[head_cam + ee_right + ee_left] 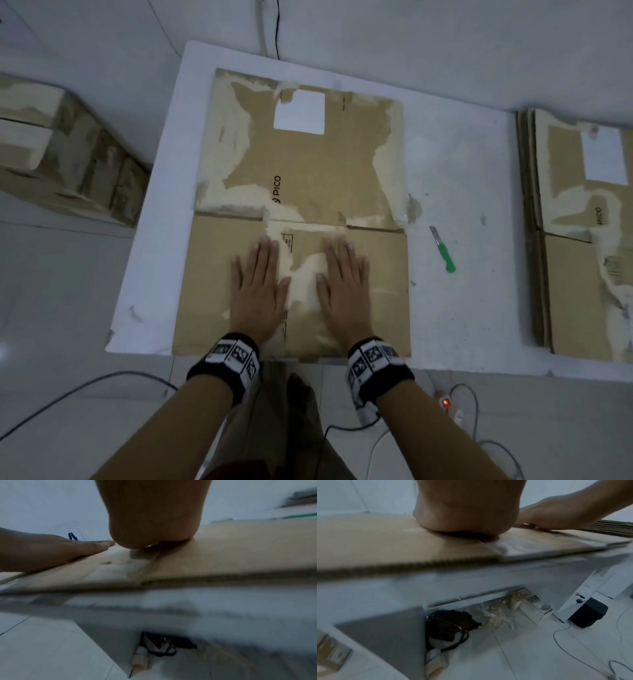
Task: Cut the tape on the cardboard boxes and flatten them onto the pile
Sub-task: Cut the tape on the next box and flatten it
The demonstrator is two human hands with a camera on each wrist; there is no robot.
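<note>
Both palms are down flat, fingers straight and gripping nothing: the left hand (257,291) and right hand (346,291) press the near flaps of the opened box (301,192), which lies collapsed at centre frame on the white table (459,164). The green-handled knife (444,249) lies untouched just right of it, so the cutting on this one looks finished. Still left, I'd say: shifting it to the flattened pile (579,240) at the right edge, then tackling the uncut boxes (65,150) at the left.
</note>
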